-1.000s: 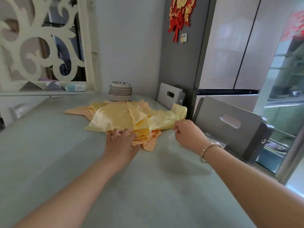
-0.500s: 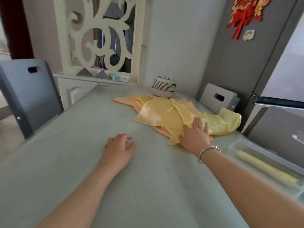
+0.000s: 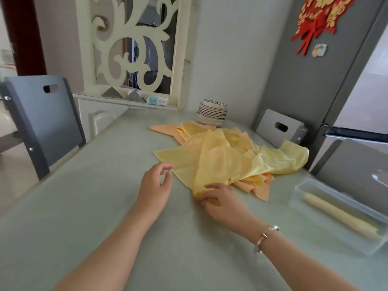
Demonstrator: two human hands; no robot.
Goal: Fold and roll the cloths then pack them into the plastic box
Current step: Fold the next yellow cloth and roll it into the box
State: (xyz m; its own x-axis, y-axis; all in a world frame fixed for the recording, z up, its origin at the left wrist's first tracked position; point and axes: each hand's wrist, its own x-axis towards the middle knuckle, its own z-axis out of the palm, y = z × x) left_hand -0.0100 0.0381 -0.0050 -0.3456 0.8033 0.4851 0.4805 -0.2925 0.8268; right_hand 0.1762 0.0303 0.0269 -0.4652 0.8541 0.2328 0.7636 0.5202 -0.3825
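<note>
A heap of shiny yellow cloths (image 3: 222, 160) lies on the pale green table (image 3: 100, 206), with orange cloths (image 3: 258, 186) underneath. My right hand (image 3: 222, 201) grips the near corner of the top yellow cloth, which is drawn out toward me. My left hand (image 3: 156, 185) hovers just left of that cloth's edge, fingers loosely curled, holding nothing. At the table's right edge stands a clear plastic box (image 3: 340, 215) with one rolled pale yellow cloth (image 3: 340, 215) inside.
A stack of bowls and plates (image 3: 212, 113) stands behind the cloths by the wall. Grey chair backs rise at the left (image 3: 42, 120), far right (image 3: 281, 131) and right (image 3: 357, 166). A refrigerator (image 3: 346, 80) fills the right side.
My right hand slid from on top of the heap to its near corner and pulled the top yellow cloth toward me. My left hand lifted off the table and moved to the cloth's edge.
</note>
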